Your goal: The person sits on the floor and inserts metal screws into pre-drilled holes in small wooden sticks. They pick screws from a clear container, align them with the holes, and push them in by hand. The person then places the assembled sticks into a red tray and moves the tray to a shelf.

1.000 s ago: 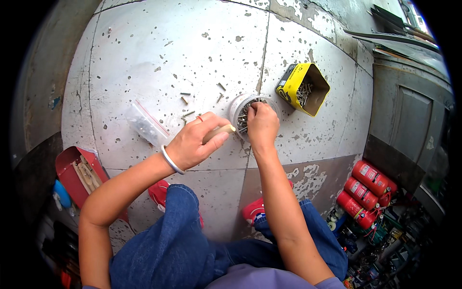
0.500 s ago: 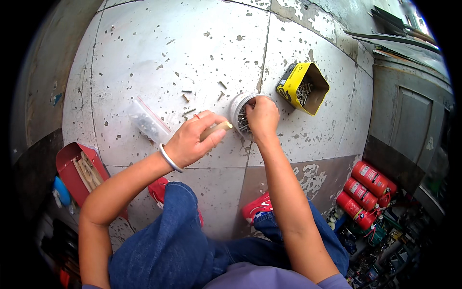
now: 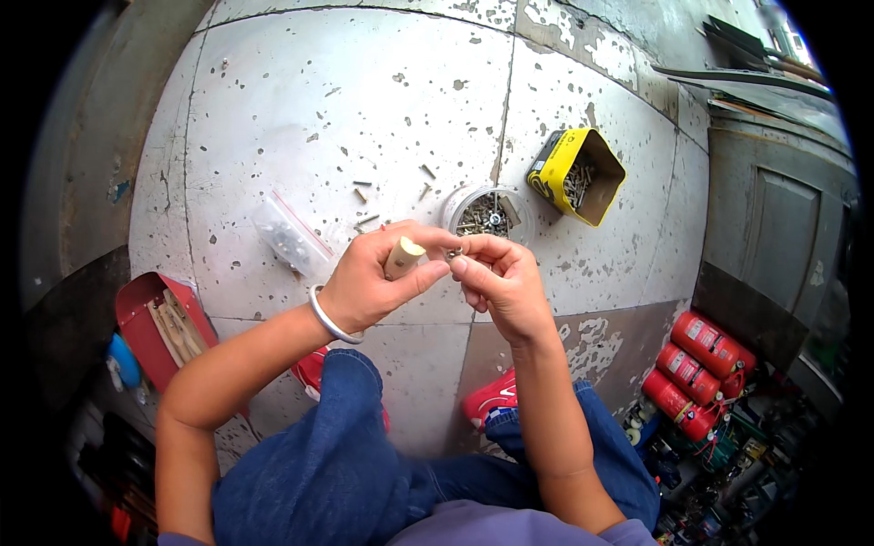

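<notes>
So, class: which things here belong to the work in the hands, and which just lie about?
In use: left hand holding pale peg; right hand; round tub of screws.
Lying about: yellow tin; clear bag; red tray; red canisters.

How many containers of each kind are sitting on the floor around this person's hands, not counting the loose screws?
Yellow rectangular metal tin with screws inside: 1
Round clear plastic tub of mixed hardware: 1
Clear plastic zip bag with a red strip: 1
Red open metal box at the left edge: 1
Total: 4
</notes>
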`<state>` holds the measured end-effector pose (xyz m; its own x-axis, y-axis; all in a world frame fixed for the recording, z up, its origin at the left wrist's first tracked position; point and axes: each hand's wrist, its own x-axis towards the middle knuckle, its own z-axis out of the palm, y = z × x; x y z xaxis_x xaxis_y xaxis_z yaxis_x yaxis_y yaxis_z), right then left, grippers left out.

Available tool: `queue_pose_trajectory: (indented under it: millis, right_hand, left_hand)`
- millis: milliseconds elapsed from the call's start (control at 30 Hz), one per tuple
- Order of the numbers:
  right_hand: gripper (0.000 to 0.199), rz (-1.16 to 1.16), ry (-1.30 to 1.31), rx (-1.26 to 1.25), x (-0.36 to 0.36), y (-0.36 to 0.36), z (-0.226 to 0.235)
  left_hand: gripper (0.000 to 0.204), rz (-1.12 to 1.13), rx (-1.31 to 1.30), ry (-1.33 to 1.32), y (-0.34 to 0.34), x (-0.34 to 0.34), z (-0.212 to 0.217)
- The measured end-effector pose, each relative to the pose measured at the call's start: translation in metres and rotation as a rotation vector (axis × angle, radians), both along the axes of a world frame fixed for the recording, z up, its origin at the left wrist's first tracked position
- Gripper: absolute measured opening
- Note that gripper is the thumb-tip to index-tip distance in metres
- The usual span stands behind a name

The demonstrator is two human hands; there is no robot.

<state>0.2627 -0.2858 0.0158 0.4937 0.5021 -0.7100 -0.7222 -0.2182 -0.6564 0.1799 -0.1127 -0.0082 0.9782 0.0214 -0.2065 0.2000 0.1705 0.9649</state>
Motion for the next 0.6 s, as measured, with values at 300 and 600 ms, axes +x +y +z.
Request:
queue_pose_trajectory:
  millis: [300,600]
  right_hand:
    - [0.018,0.031,-0.064,0.034,-0.007,0.009,0.013]
    - [0.013,0.013,-0.100,0.118,-0.014,0.025,0.018]
  left_hand:
    - [0.017,0.080,-0.145,0.246,0.005,-0.008,0.011]
    - [0.018,0.144,-0.387,0.323,0.013,-0.017,0.012]
